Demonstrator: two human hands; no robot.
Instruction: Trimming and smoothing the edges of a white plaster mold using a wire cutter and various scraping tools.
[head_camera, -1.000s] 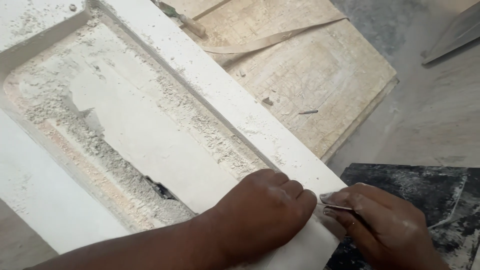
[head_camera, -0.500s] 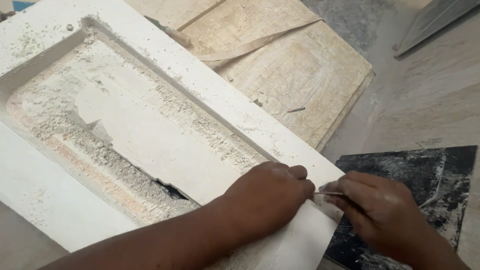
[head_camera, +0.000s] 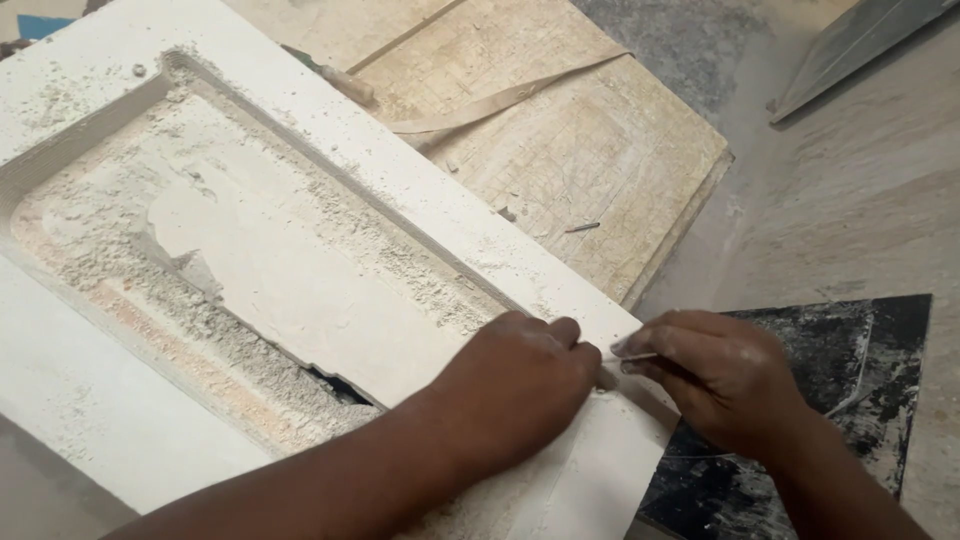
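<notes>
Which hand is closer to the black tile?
The right hand. It hovers over the black tile's left edge, pinching a thin tool. The left hand rests further left on the white slab.

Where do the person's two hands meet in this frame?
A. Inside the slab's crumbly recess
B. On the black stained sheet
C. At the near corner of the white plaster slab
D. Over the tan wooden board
C: the left hand and right hand meet at the near corner of the white plaster slab, the right pinching a thin pale tool.
</notes>
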